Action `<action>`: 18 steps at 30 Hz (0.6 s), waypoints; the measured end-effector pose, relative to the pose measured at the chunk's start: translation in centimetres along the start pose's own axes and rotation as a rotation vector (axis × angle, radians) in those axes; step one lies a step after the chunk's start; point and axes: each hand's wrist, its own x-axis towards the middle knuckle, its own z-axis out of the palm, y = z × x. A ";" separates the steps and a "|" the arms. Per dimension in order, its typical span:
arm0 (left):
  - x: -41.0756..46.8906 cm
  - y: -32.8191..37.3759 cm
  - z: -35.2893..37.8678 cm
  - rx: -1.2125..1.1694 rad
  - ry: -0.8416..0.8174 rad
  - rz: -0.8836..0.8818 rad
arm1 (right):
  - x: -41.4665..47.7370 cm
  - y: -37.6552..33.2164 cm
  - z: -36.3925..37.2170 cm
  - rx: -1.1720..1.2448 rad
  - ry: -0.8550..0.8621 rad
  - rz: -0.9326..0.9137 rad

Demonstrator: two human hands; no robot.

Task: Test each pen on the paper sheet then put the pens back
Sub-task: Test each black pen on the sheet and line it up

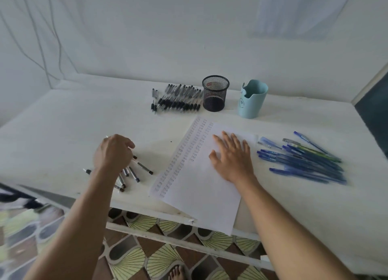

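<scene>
**One palm on the sheet, the other among the loose pens**

The right hand (232, 158) lies flat and relaxed on the white paper sheet (199, 198), fingers straight and spread, pressing it to the white table (63, 120). Columns of small scribbles fill the strip of paper to the left of that hand; the part under it and back along the wrist is blank. The sheet sits askew, and its near corner sticks out past the table's front edge, over the patterned floor tiles (130, 258).

Just right of the right hand, not touching its little finger, lies a fan of blue pens (302, 160), spreading toward the table's right side. White tabletop lies between them and the front edge.

The left hand (114, 151) is over a small scatter of clear dark-capped pens (134, 172), left of the sheet and close to the front edge. Its fingers curl downward and a thin pale tip pokes out beyond the knuckles; whether it grips a pen I cannot tell. Left of this hand and beyond it, a wide stretch of tabletop runs to the wall.

Far beyond both hands, near the back wall, a row of black-grip pens (176, 100) lies right beside an upright black wire-mesh cup (215, 94). A pale blue plastic cup (252, 99) stands to its right, just past the sheet's far corner.
</scene>
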 end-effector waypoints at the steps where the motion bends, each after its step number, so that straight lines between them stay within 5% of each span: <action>1: 0.1 -0.1 0.1 0.009 -0.020 0.006 | 0.0 0.0 0.0 0.001 0.000 0.002; 12: 1.3 0.0 1.5 0.080 -0.074 0.247 | 0.1 -0.1 0.0 -0.016 0.001 0.006; 18: 1.0 1.9 2.8 -0.213 0.126 0.678 | 0.1 0.0 0.1 -0.025 -0.001 0.009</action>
